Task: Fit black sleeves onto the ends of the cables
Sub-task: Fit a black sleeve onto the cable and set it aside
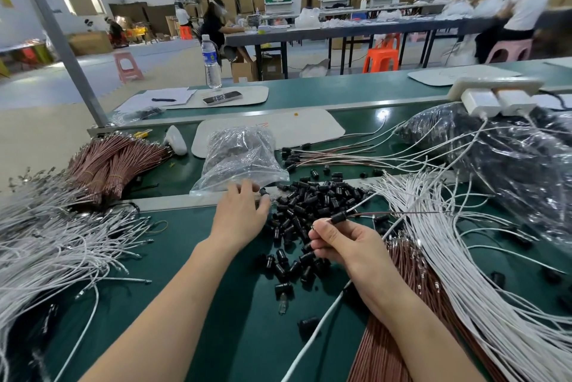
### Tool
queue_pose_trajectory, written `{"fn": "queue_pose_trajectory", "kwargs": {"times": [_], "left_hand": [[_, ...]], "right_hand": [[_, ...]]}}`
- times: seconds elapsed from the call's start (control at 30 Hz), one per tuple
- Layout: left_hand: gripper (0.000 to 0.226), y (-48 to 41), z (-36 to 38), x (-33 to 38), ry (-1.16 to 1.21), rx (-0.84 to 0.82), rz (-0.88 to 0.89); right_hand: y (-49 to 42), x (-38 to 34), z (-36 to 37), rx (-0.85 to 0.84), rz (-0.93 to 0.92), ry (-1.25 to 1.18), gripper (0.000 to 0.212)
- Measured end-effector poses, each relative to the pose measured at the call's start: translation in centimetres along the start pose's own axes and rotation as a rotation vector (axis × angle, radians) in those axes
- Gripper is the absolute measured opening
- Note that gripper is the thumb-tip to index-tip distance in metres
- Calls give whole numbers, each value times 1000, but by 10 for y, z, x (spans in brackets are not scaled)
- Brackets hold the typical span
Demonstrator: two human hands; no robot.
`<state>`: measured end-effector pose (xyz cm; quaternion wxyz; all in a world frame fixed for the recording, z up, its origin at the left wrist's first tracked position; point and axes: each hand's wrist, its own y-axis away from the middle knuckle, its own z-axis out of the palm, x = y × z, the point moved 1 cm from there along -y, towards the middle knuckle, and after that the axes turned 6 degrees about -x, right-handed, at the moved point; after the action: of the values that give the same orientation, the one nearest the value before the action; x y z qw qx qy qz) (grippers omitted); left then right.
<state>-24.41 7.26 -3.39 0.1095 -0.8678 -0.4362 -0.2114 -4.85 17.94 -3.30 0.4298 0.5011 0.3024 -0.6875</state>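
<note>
**Documenting the Workstation Condition**

The right hand (343,245) held its fingers curled, with thumb and forefinger pinching a short, glossy, cylindrical black sleeve (337,218) just above the table (154,257), whose surface was smooth green matting. A thin brown cable (402,213) ran out of that sleeve to the right.

The left hand (240,214) lay palm down with its fingers loosely bent. Thumb and forefinger tips met at one loose sleeve (264,192), but a firm grip could not be confirmed.

Between the hands lay a heaped pile of sleeves (312,205). A crinkled clear plastic bag (238,158) sat just behind the left hand. Stiff white cables (448,242) fanned out at right, beside straight reddish-brown cables (399,288) under the right forearm.
</note>
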Motion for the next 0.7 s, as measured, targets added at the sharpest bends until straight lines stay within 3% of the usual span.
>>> {"fn": "queue_pose_trajectory", "kwargs": {"times": [0.13,0.3,0.4,0.7], "left_hand": [[48,0,7,-2,-6,-20,66],[49,-6,7,-1,59,-173,326],[55,-15,6,3,-2,-262,327],[37,24,6,-14,75,-180,415]], "right_hand": [[-1,0,0,-3,-4,-6,17],[-1,0,0,-17,-5,-6,18],[-1,-1,-1,-20,-4,6,20],[0,-1,-1,-5,1,-4,25]]}}
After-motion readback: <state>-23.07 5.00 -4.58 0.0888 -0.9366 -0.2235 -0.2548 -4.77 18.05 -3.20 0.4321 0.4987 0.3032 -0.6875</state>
